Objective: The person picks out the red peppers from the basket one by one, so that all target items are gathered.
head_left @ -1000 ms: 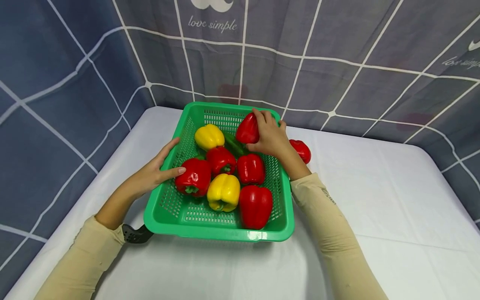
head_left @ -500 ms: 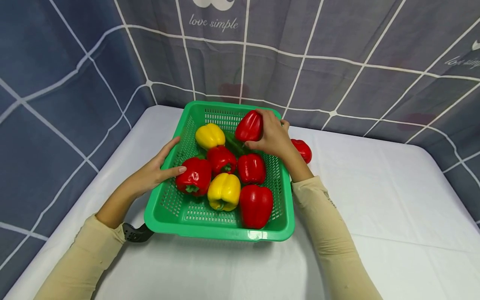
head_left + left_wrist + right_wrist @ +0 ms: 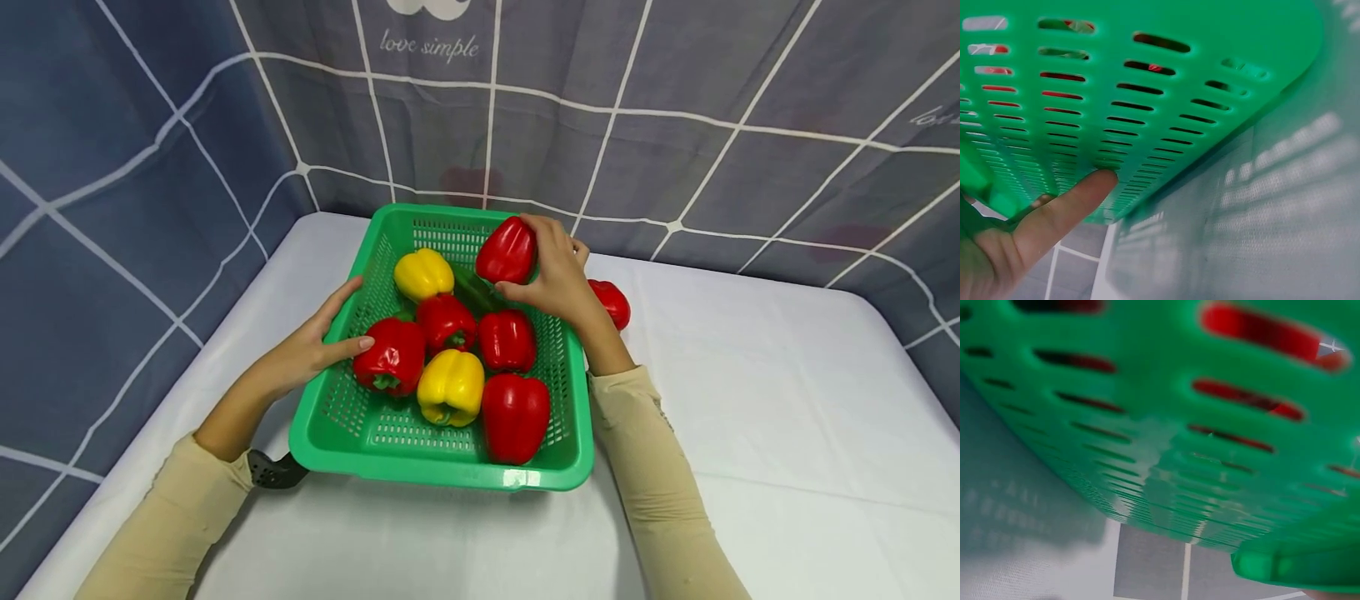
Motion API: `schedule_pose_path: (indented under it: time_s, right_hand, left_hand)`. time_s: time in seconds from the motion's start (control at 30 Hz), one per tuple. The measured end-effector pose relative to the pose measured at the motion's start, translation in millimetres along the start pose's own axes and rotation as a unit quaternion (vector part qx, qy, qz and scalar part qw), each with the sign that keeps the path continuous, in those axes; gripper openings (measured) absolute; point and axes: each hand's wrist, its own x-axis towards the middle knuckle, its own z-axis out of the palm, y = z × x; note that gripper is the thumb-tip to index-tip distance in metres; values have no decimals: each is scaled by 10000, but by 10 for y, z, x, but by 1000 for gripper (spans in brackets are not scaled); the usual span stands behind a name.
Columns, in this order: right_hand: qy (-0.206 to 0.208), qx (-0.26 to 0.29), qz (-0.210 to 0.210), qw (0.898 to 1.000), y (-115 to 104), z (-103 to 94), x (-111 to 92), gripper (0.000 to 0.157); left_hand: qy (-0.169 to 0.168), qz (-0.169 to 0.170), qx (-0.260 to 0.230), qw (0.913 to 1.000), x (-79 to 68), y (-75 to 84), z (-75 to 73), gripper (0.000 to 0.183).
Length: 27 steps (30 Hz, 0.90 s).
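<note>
A green plastic basket [image 3: 442, 473] holds several red bell peppers, two yellow bell peppers and a long green vegetable [image 3: 476, 289]. My left hand [image 3: 303, 352] grips its left rim, the thumb reaching over beside a red pepper [image 3: 392, 357]. In the left wrist view, one finger [image 3: 1063, 215] lies against the slotted outer wall. At the back right corner my right hand [image 3: 558, 271] holds a red bell pepper [image 3: 507, 252], thumb at its lower side and fingers behind its right side. In the right wrist view the basket wall [image 3: 1166, 425] hides almost all of that hand.
Another red pepper [image 3: 611, 303] lies on the white-covered table [image 3: 780, 400], outside the basket to the right. A grey curtain [image 3: 555, 150] with white lines stands close behind the basket. A black strap [image 3: 276, 470] shows by the left wrist.
My right hand has shifted slightly right, and the red pepper by it has turned and risen a little, showing more of its surface. My left hand stays on the rim.
</note>
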Motion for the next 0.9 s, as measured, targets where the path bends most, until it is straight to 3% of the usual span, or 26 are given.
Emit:
schedule_pose_path:
  time_s: [0.33, 0.57, 0.9]
  right_hand:
    - [296, 413, -320, 9982, 32, -31, -29, 84]
    - [102, 1017, -193, 9946, 31, -151, -84, 85]
    - [130, 1184, -10, 9929, 120, -389, -157, 85]
  left_hand:
    - [-82, 59, -113, 9999, 18, 13, 20, 80]
    - [-96, 20, 11, 10000, 5, 13, 18, 80]
    - [-127, 37, 28, 9999, 20, -4, 12, 79]
